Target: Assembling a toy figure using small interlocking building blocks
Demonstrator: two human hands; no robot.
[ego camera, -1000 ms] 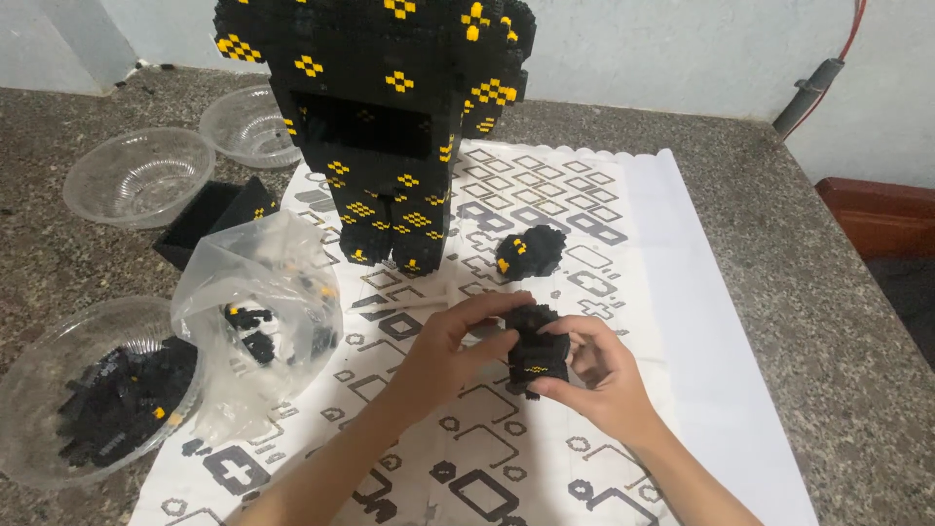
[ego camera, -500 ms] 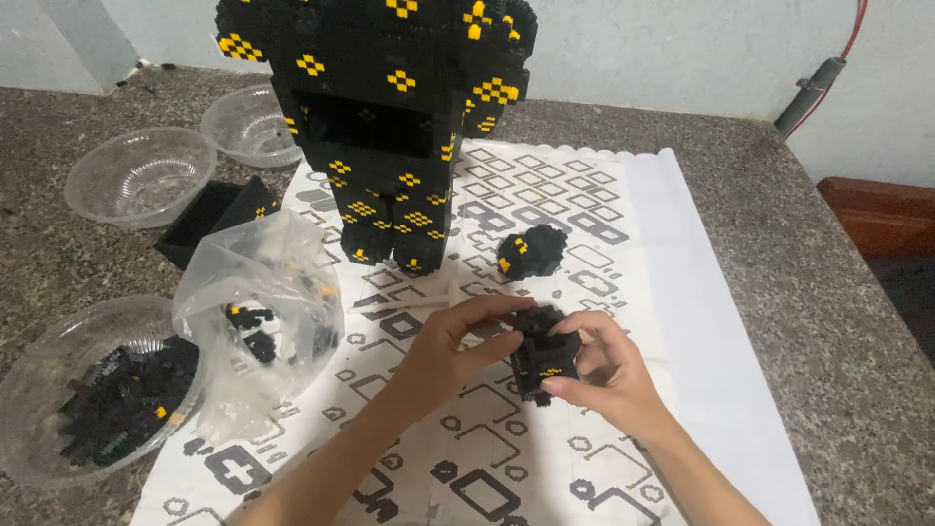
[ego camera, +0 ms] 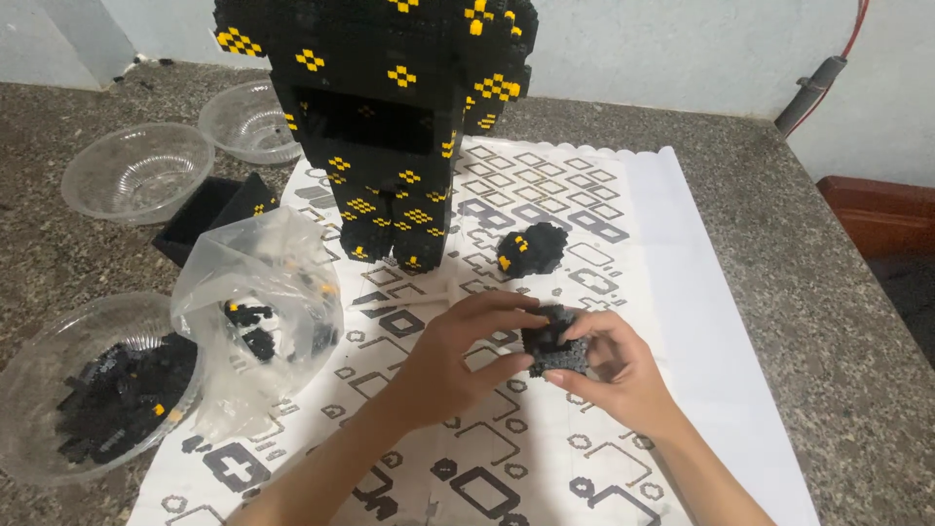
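Note:
Both hands meet low in the middle of the view over a patterned white sheet (ego camera: 672, 282). A small black brick block (ego camera: 555, 346) is gripped between them: my left hand (ego camera: 463, 356) pinches it from the left, my right hand (ego camera: 618, 365) cups it from the right. Just beyond the hands lies a round black-and-yellow brick piece (ego camera: 531, 249). Behind that stands a tall black brick figure (ego camera: 385, 117) with yellow spots.
A clear plastic bag (ego camera: 258, 312) with loose black bricks sits to the left. A clear bowl (ego camera: 88, 390) of black bricks is at the lower left, two empty clear bowls (ego camera: 136, 170) farther back. A black box (ego camera: 209, 209) lies beside the figure. A speckled stone counter (ego camera: 838, 321) surrounds the sheet.
The hands have turned the small block between them and shifted slightly lower. Nothing else has moved.

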